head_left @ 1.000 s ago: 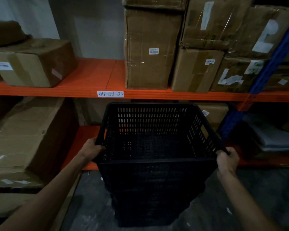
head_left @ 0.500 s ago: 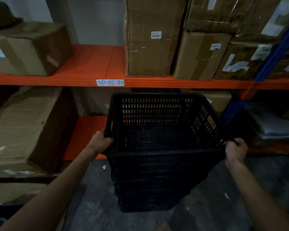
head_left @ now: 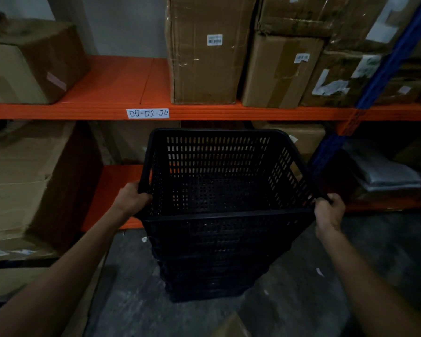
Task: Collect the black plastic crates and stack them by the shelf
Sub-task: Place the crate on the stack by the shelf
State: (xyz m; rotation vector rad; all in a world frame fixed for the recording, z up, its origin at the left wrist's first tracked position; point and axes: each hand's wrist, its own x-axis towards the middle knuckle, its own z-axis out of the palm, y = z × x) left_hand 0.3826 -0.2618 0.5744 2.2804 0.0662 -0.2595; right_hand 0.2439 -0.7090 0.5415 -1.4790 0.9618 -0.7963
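Shelving (head_left: 204,112) ran orange across the whole view beyond my hands, its upper level loaded with cardboard boxes (head_left: 204,49) and a paper label (head_left: 147,113) stuck on the front beam above and between them. A blue upright (head_left: 384,69) rose past my right hand, and another big carton (head_left: 34,181) sat out beyond my left. Concrete floor (head_left: 131,300) lay below both forearms.

Between my hands stood the stack of black plastic crates (head_left: 212,263), resting on that floor just in front of the lower shelf. The top crate (head_left: 219,173) sat nested on it, mouth open toward me, its rim level with my knuckles.

My left hand (head_left: 131,200) was curled shut over the near left corner of the rim, fingers wrapped under the lip. My right hand (head_left: 328,211) was clenched the same way on the near right corner, thumb on top.

To my eye the job here was seating that top crate squarely. Doing it well meant keeping both wrists level so the rim did not tilt, pressing down evenly until the walls settled inside the crate beneath, then checking the stack did not lean toward the upright before letting go. One risk: the tall stack could tip away from me if I pushed forward instead of straight down.
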